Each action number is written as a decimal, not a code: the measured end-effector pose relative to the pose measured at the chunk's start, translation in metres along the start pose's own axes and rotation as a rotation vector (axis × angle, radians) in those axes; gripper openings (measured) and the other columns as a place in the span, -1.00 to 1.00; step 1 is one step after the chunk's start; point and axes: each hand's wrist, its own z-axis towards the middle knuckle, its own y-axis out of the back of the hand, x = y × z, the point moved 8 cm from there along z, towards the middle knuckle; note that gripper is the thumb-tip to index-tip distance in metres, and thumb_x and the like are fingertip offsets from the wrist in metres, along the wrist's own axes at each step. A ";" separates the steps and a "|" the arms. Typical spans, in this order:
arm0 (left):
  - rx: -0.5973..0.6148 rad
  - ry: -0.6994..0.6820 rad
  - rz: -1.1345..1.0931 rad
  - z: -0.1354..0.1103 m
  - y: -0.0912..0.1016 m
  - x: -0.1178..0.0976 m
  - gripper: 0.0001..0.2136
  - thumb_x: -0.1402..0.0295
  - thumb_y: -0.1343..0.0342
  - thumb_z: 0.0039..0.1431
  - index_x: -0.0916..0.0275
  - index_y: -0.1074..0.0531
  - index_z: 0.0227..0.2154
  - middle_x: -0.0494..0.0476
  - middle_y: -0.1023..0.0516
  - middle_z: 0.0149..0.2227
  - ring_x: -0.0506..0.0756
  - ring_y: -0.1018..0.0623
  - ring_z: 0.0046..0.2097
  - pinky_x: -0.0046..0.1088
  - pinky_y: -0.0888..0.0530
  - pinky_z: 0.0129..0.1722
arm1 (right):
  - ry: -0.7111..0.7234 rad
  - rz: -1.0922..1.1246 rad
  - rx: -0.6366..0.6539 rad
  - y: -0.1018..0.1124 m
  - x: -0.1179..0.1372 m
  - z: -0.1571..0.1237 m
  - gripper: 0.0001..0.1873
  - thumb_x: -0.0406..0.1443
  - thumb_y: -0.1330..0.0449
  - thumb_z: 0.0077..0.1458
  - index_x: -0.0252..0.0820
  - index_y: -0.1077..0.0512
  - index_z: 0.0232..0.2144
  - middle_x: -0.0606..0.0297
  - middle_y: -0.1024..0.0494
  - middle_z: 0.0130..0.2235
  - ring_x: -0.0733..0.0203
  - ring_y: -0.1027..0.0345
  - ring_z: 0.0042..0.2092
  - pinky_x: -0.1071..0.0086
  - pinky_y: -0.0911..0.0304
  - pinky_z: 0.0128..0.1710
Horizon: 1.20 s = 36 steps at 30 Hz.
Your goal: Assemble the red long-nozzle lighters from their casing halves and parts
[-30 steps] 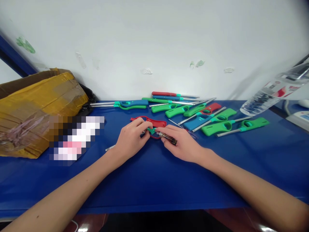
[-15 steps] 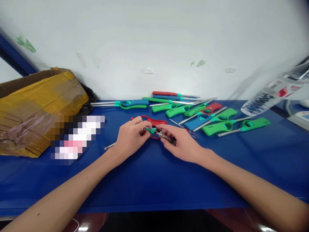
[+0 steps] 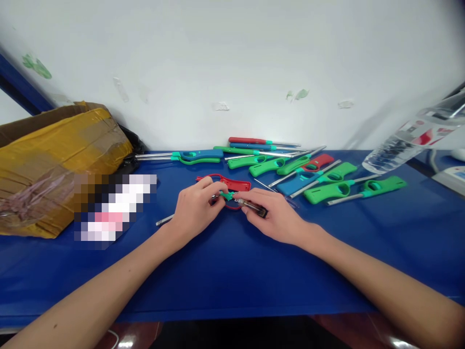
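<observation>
My left hand (image 3: 198, 206) is closed in a pinch on a small teal plastic lighter part (image 3: 227, 196). A metal lighter tube (image 3: 164, 220) sticks out on the far side of that hand; its other end is hidden. My right hand (image 3: 274, 213) is closed around a dark see-through lighter fuel tank (image 3: 257, 208), its tip pointing at the teal part. The fingertips of both hands nearly meet. A red lighter casing half (image 3: 238, 185) lies on the table just behind them, and another red curved edge shows below the teal part.
Several green, blue and red utility lighters (image 3: 319, 191) lie along the back of the blue table (image 3: 232, 271). A taped cardboard box (image 3: 65, 169) stands at left, with a blurred-out item (image 3: 116, 208) beside it. At right a water bottle (image 3: 403, 140) leans near a white device (image 3: 452, 179).
Both hands stay almost in place. The right hand's fuel tank has shifted very slightly to the right, and its fingertips are closer to the teal part. The whole view has drifted a little.
</observation>
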 end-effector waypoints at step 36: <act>-0.156 -0.373 0.268 -0.005 0.012 -0.025 -0.92 0.48 -0.07 0.22 0.21 -0.45 -0.32 0.02 -0.50 -0.39 -0.01 -0.48 -0.39 -0.52 -0.40 -0.36 | 0.040 -0.268 0.107 -0.006 -0.001 -0.002 -0.50 -0.39 -0.06 0.17 -0.19 -0.27 0.18 0.16 -0.58 -0.19 0.13 -0.44 -0.27 0.29 -0.33 -0.29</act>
